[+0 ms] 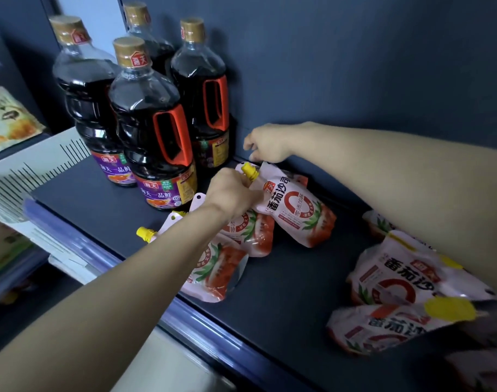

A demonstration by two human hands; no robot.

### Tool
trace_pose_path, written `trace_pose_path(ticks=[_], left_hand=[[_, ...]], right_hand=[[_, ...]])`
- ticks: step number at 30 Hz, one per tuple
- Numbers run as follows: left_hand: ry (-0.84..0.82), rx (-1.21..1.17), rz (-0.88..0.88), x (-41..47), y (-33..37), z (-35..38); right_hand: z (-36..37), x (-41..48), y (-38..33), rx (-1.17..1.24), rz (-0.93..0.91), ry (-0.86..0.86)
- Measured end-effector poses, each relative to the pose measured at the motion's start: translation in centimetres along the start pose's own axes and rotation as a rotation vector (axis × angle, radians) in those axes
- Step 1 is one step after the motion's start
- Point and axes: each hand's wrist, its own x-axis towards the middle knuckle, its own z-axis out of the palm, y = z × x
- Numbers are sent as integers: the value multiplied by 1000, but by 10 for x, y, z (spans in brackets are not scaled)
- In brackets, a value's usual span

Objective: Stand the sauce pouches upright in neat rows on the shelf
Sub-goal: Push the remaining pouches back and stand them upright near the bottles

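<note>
- Dark grey-blue shelf board (286,281) carries everything; behind it rises a dark blue back wall (354,66), and a glossy blue plastic strip (210,329) runs along its front edge.
- Fingers of the left hand (233,193) are curled round the neck of a white soft plastic sauce pouch with red tomato print (295,213), just under its yellow screw cap (250,171).
- Fingers of the right hand (267,145) are bent down onto the top edge of this same pouch. Whether they pinch it or only touch it, I cannot tell.
- The pouch between the two hands is tilted, with its cap toward the bottles and its bottom resting on the shelf board, near the back wall.
- Just beside it, toward the front, a second pouch (255,236) of the same kind stands partly hidden by the left wrist.
- A third pouch (213,275) stands close against the second one, near the front edge, and its own yellow cap shows beside the left forearm. Both lean the same way as the held one.
- On the right part of the shelf board, two more pouches (391,281) lie flat and overlapping under the right forearm. They are blurred, and another pouch (377,222) farther back is mostly covered by the arm.
- On the left, four tall clear plastic bottles of dark sauce (151,131) stand upright in two rows. They have gold caps, red handles and purple labels, and the nearest one is just beside the third pouch.
- Beyond the left end of the shelf board is a white slotted panel (29,171).
</note>
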Motion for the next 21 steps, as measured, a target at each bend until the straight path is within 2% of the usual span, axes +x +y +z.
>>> trace_pose_path(ticks=[4,10,16,21], left_hand=[[21,-65,-5,-18,-9,-3],[39,-106,-36,-28,-18,-8],[39,-92,-44,-31,-18,-11],[42,-47,-31,-30,-18,-12]], right_hand=[[6,18,-7,69,-25,-101],[22,42,-9,-103,-34,-264],[24,53,-10,-136,-66,-262],[27,49,-15,-57,-110,-214]])
